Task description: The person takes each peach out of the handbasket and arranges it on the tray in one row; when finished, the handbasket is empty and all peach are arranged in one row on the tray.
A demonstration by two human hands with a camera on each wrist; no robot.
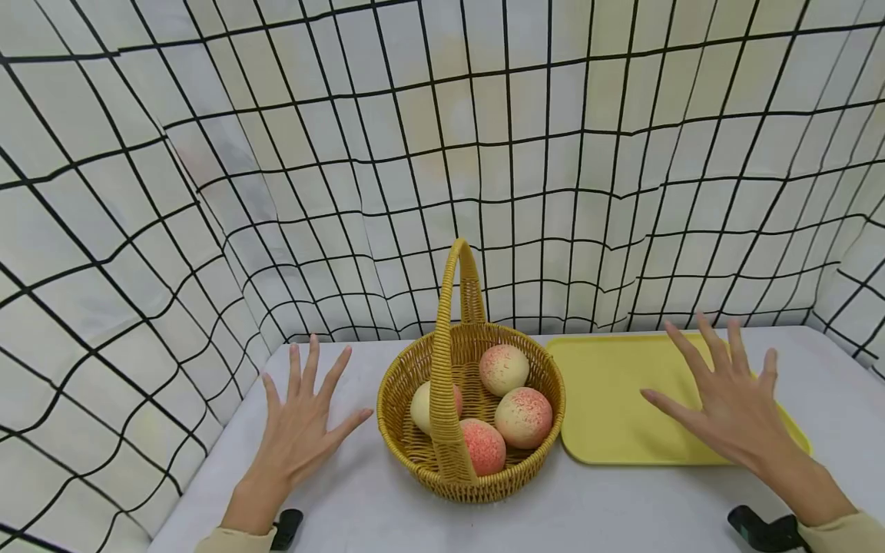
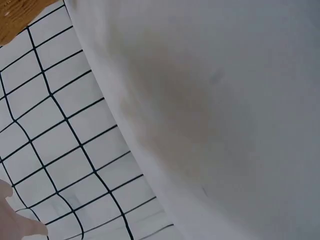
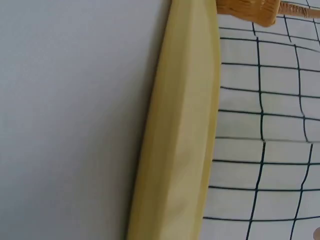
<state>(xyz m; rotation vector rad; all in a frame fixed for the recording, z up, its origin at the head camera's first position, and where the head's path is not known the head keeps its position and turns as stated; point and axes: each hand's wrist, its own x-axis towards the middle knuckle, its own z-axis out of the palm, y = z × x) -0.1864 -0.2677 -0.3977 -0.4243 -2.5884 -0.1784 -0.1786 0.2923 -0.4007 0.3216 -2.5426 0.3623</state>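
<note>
Nearest, the left hand and right hand hover palm-down with fingers spread, holding nothing, the left over the grey tabletop and the right over the yellow tray. Between them stands the wicker basket holding four peaches, touching the tray's left edge. Behind hangs a gridded white curtain.
</note>
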